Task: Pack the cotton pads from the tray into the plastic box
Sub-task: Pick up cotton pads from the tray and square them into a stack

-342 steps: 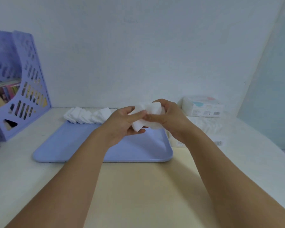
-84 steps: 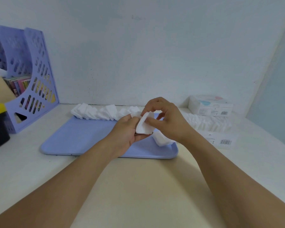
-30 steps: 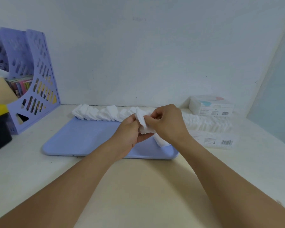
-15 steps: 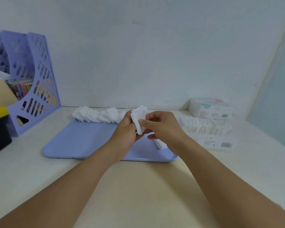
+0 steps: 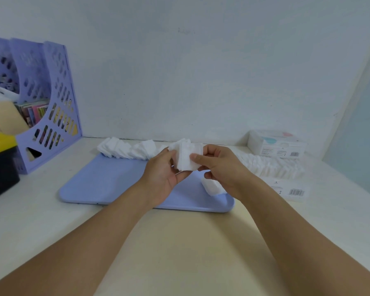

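— What do the hands hold?
— Left hand (image 5: pixel 161 174) and right hand (image 5: pixel 219 167) both pinch one stack of cotton pads (image 5: pixel 185 158), fingers curled, above the tray (image 5: pixel 98 184) near its far edge.

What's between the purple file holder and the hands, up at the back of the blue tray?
In the head view, a row of white cotton pads lies along the tray's far edge.

The stack of cotton pads (image 5: pixel 185 156) now stands squared between both hands, right thumb flat against its face
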`<move>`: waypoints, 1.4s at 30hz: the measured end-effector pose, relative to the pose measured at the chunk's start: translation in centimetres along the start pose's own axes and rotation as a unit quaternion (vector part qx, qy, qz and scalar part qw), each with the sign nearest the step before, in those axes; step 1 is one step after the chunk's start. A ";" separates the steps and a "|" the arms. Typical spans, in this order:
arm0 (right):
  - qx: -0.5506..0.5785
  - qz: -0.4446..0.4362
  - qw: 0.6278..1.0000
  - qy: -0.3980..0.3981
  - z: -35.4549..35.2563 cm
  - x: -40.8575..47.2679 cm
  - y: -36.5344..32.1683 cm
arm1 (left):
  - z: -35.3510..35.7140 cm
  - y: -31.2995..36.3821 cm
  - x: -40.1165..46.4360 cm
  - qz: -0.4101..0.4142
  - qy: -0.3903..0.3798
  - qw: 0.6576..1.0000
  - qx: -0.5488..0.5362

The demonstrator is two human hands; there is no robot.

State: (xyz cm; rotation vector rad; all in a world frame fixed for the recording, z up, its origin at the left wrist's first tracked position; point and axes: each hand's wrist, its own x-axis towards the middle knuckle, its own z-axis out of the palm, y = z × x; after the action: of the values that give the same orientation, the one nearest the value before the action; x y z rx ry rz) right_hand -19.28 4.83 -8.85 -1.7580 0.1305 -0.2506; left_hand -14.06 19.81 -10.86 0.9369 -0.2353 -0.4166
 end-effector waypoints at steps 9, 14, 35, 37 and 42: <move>0.024 -0.007 0.990 -0.141 -1.5 -0.2 -0.1 | -0.7 0.1 0.6 -0.007 0.015 0.999 0.050; 0.025 -0.017 0.984 -0.176 -1.6 -0.3 0.0 | -1.3 0.2 0.8 0.021 -0.038 0.987 0.158; -0.004 -0.074 0.997 0.015 0.0 0.5 1.3 | 0.0 -0.3 0.0 0.031 -0.060 0.985 0.160; -0.021 -0.071 0.997 -0.009 0.1 0.4 1.2 | -0.1 -0.4 0.2 0.048 -0.043 0.983 0.170; -0.021 -0.041 0.997 -0.067 0.0 0.5 1.2 | -0.3 -0.2 0.4 0.020 -0.033 0.990 0.137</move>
State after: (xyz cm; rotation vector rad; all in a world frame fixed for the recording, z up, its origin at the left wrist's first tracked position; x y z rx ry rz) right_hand -18.77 4.52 -10.00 -1.8189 -0.0337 -0.1896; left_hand -13.64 19.74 -11.22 1.1862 -0.3773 -0.3843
